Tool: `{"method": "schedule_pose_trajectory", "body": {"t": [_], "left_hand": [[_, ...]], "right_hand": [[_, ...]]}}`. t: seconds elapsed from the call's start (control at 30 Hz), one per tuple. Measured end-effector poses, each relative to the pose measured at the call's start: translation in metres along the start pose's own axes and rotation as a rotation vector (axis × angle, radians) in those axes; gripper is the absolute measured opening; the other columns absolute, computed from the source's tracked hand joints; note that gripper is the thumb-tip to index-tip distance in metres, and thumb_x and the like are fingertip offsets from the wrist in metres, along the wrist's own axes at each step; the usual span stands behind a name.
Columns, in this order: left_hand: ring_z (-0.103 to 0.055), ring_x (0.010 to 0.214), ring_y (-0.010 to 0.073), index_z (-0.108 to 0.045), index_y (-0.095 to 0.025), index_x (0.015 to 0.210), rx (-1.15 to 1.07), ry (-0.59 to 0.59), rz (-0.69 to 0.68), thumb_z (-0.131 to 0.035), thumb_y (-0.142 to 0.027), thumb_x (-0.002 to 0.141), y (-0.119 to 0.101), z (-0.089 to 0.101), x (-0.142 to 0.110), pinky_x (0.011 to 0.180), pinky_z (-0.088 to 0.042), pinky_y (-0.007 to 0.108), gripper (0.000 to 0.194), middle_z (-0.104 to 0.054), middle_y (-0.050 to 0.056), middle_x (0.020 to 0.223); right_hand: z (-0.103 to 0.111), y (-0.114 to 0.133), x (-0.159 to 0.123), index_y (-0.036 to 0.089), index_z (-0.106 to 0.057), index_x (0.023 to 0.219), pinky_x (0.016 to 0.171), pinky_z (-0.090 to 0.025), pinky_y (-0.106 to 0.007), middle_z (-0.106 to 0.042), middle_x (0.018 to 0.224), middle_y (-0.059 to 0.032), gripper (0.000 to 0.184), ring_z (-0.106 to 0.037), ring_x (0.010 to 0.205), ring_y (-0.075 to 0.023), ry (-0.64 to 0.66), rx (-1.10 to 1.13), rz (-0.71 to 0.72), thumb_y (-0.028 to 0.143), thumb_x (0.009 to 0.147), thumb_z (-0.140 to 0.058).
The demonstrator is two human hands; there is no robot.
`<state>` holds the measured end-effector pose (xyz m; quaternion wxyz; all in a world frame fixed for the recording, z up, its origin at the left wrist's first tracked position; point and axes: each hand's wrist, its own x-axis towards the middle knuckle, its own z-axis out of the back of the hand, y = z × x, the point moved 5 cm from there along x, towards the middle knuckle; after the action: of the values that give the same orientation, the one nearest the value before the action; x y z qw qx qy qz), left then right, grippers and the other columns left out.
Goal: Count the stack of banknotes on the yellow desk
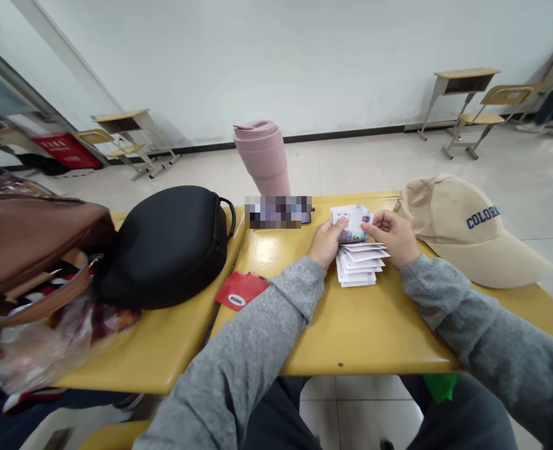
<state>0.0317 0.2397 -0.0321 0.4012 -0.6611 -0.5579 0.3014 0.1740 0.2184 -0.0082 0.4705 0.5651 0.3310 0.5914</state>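
Observation:
My left hand (pixel 327 242) is closed on the left edge of a small bundle of banknotes (pixel 351 234), its thumb lying across their face. The notes show purple and green print and a figure 5. My right hand (pixel 395 239) pinches the right edge of the same notes between thumb and bent fingers. Just below both hands, several folded white paper slips (pixel 359 267) hang in overlapping, stepped layers, apparently joined to the bundle; whether they are notes too I cannot tell. All of this is above the yellow desk (pixel 374 334).
A pink tumbler (pixel 263 156) stands at the desk's far edge behind a phone (pixel 278 212) with a blurred screen. A red packet (pixel 240 290) lies left, near a black case (pixel 168 247) and a brown bag (pixel 37 240). A beige cap (pixel 468 231) sits right.

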Motion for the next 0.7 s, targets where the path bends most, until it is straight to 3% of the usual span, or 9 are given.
{"method": "schedule_pose_trajectory", "body": {"t": [0.7], "left_hand": [[-0.066,0.088,0.0202,-0.066,-0.012,0.091,-0.027,-0.036,0.032,-0.072,-0.036,0.067,-0.0007,0.0001,-0.0006,0.09,-0.045,0.036,0.034,-0.071,0.008,0.086]], "right_hand": [[-0.0021,-0.0001,0.0008,0.019,-0.051,0.07,0.05,-0.034,-0.024,-0.051,0.058,0.0036,0.028,-0.043,0.052,-0.0098,0.041,0.036,0.005,0.039,0.067,-0.071]]}}
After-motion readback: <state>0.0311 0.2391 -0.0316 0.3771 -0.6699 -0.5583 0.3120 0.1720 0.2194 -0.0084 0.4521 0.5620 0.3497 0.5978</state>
